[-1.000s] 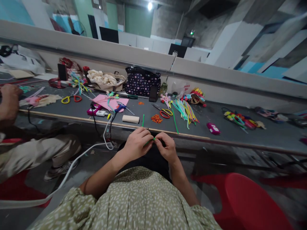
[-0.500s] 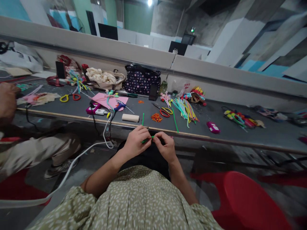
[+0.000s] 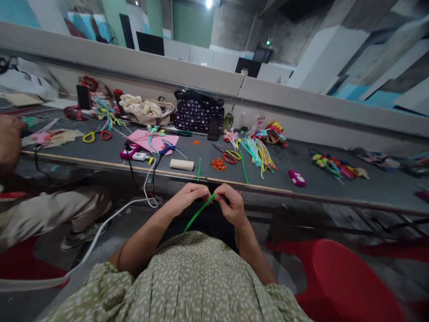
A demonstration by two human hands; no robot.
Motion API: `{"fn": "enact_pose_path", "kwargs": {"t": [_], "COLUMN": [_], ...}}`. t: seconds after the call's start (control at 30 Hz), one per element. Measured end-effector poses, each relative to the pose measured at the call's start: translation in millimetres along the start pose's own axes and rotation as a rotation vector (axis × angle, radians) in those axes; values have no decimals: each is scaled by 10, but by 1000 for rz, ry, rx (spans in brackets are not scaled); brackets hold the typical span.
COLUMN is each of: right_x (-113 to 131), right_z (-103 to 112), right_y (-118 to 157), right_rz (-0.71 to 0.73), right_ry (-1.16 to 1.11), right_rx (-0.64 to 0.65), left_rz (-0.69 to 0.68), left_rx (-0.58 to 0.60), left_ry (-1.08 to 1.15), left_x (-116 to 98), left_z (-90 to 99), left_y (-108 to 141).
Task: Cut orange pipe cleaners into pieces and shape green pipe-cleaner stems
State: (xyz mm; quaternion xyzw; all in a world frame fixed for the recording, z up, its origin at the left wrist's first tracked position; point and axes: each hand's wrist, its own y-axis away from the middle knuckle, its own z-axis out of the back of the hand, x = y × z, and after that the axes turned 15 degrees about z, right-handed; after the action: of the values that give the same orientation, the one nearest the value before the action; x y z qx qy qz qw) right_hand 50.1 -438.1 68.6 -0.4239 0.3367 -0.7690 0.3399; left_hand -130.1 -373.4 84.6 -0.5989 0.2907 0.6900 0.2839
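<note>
Just off the table's point(image 3: 278, 180) near edge, the right hand point(image 3: 233, 206) pinches a green fuzzy stem point(image 3: 195, 216), its length now exposed beyond the left hand point(image 3: 183, 199), whose grip is unclear

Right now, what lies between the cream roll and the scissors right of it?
Between the cream roll and the scissors: a green strip, then an orange pile, as the head view shows.

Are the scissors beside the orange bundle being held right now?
No, the scissors lie on the table, while the right hand pinches a fuzzy green stem below the table's front edge.
</note>
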Motion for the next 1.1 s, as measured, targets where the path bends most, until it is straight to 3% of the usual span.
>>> {"fn": "enact_pose_path", "kwargs": {"t": [0.07, 0.17, 0.37, 0.5, 0.6, 0.73, 0.97, 1.1], "right_x": [1, 1, -7, -11, -9, 2, 36, 38], "right_z": [-5, -14, -10, -17, -20, -14, 0, -3], "right_y": [-4, -10, -2, 3, 1, 0, 2, -2], "right_rz": [33, 68, 73, 59, 37, -33, -131, -187], "right_ry": [-57, -132, -189, -193, -179, -141, -101, -79], "right_rx": [-5, -28, -68, -73, -72, -73, -63, -82], "left_rz": [168, 292, 376, 395, 376, 241, 17, -187], "left_rx": [140, 227, 372, 378, 313, 167, -77, -266], "left_ry": [232, 444, 640, 681, 684, 591, 272, -14], "left_x": [41, 112, 201, 213, 193, 152, 101, 56], "left_z": [18, -3, -55, -67, -82, -107, -125, -132], "left_y": [-14, -26, -58, -80, -82, -69, -27, -5]}}
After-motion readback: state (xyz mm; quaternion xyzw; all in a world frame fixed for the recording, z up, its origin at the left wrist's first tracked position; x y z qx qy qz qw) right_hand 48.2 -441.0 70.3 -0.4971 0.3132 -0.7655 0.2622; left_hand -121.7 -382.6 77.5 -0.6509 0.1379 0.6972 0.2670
